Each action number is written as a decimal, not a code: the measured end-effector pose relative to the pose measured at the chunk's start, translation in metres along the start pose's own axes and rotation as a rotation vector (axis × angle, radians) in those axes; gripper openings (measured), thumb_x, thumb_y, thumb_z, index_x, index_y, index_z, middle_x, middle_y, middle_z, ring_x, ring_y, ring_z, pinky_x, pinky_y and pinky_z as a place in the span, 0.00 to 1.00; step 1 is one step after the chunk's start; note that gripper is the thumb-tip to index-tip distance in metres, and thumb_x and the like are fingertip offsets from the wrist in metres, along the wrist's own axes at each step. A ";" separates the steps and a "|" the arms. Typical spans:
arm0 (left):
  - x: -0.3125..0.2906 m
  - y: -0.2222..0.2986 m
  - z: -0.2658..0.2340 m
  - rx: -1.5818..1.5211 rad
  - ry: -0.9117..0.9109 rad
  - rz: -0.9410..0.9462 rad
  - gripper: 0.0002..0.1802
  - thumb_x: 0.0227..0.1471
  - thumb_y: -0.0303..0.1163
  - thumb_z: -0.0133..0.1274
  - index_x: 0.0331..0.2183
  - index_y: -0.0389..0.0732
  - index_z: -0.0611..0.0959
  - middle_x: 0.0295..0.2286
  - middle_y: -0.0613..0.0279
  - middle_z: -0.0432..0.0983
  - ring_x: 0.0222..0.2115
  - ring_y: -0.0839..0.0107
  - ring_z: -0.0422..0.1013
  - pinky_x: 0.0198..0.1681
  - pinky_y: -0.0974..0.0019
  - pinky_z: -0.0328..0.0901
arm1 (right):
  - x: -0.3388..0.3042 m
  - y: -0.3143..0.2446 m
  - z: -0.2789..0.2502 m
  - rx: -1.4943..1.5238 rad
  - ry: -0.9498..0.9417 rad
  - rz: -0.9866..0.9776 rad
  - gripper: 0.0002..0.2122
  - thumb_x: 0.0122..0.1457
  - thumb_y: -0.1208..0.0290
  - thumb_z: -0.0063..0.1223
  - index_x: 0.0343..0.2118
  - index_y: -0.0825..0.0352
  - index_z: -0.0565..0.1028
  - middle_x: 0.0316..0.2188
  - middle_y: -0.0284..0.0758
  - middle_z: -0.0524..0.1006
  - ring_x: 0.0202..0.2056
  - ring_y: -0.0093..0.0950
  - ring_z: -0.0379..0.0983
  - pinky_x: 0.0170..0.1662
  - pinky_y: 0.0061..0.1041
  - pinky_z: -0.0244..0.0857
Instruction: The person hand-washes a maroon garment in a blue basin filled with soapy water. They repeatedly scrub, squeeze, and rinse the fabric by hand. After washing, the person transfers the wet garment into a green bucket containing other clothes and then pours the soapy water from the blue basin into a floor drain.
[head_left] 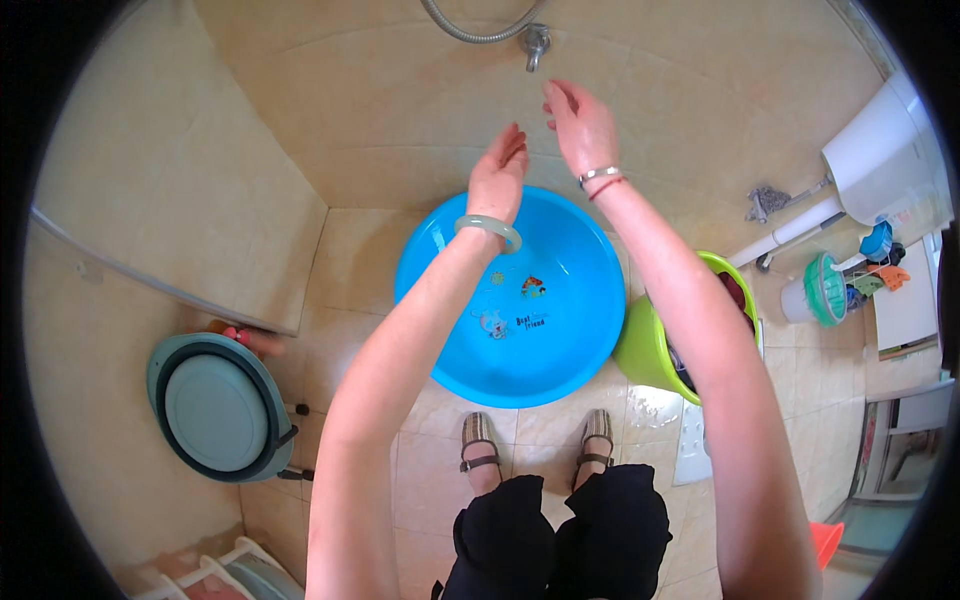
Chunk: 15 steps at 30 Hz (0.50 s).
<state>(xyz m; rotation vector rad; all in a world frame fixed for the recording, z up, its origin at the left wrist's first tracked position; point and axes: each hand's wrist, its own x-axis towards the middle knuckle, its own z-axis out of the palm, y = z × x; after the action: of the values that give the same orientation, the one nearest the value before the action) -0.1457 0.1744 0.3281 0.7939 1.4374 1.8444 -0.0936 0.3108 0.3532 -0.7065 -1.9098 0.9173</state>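
Both my arms reach forward over a round blue basin (pixel 575 345), which stands on the tiled floor with cartoon prints on its bottom. My left hand (pixel 498 178), with a pale bangle (pixel 488 232) at the wrist, is held above the basin's far rim. Its fingers are stretched out and hold nothing. Higher up, my right hand (pixel 582 127) is just below the metal wall tap (pixel 535 45), apart from it. Its fingers are loosely bent, with nothing visible in them. A metal bracelet and a red cord circle that wrist.
A lime-green bucket (pixel 640 345) with dark cloth inside touches the basin's right side, partly behind my right forearm. Leaning at the left wall is a grey-green folding basin (pixel 215 410). A shower hose (pixel 480 38) loops above the tap. A white pipe (pixel 790 230) slants at the right.
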 end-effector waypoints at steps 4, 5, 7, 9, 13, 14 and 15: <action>0.016 0.002 -0.003 -0.170 0.025 -0.094 0.30 0.60 0.25 0.38 0.62 0.39 0.55 0.62 0.54 0.52 0.62 0.62 0.51 0.61 0.63 0.54 | 0.062 0.004 -0.002 -0.244 0.201 -0.185 0.23 0.58 0.52 0.50 0.45 0.69 0.75 0.37 0.47 0.79 0.38 0.40 0.77 0.41 0.34 0.69; 0.022 -0.001 -0.005 -0.181 0.030 -0.097 0.30 0.59 0.24 0.37 0.63 0.39 0.54 0.63 0.54 0.50 0.63 0.62 0.49 0.62 0.63 0.53 | 0.070 0.005 -0.003 -0.314 0.243 -0.230 0.22 0.58 0.51 0.50 0.43 0.67 0.77 0.36 0.48 0.78 0.38 0.44 0.76 0.41 0.38 0.69; 0.034 0.002 -0.014 -0.155 0.005 -0.048 0.32 0.58 0.22 0.35 0.63 0.39 0.52 0.63 0.54 0.47 0.64 0.62 0.46 0.63 0.62 0.50 | 0.072 -0.009 -0.001 -0.336 0.088 -0.189 0.22 0.58 0.51 0.49 0.41 0.67 0.77 0.35 0.48 0.78 0.38 0.45 0.76 0.41 0.39 0.69; 0.048 0.011 -0.014 -0.120 -0.031 -0.010 0.32 0.57 0.22 0.35 0.63 0.38 0.52 0.64 0.54 0.45 0.64 0.61 0.44 0.64 0.61 0.48 | 0.079 -0.018 -0.002 -0.392 -0.041 -0.146 0.23 0.58 0.49 0.48 0.43 0.68 0.76 0.37 0.46 0.78 0.38 0.43 0.76 0.42 0.38 0.69; 0.070 0.021 -0.018 -0.047 -0.059 0.022 0.33 0.57 0.21 0.35 0.63 0.38 0.52 0.64 0.54 0.46 0.65 0.61 0.44 0.64 0.60 0.47 | 0.089 -0.023 0.005 -0.547 -0.165 -0.113 0.23 0.59 0.51 0.47 0.47 0.68 0.74 0.41 0.41 0.79 0.39 0.38 0.77 0.41 0.34 0.69; 0.073 0.020 -0.022 -0.034 -0.052 0.024 0.33 0.57 0.21 0.35 0.63 0.38 0.52 0.64 0.54 0.46 0.65 0.61 0.44 0.64 0.60 0.48 | 0.091 -0.020 0.008 -0.581 -0.176 -0.120 0.22 0.60 0.53 0.47 0.47 0.67 0.74 0.41 0.41 0.79 0.39 0.37 0.77 0.40 0.33 0.70; 0.075 0.018 -0.017 -0.053 -0.059 0.032 0.33 0.57 0.20 0.35 0.63 0.38 0.52 0.64 0.54 0.46 0.64 0.61 0.44 0.64 0.60 0.48 | 0.104 -0.004 0.004 -0.451 -0.146 -0.134 0.20 0.61 0.55 0.46 0.47 0.67 0.74 0.41 0.39 0.79 0.38 0.35 0.78 0.39 0.31 0.70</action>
<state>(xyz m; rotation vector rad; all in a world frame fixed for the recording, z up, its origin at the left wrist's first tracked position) -0.2064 0.2210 0.3469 0.8430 1.3412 1.8595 -0.1450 0.3867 0.4031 -0.7737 -2.2960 0.4657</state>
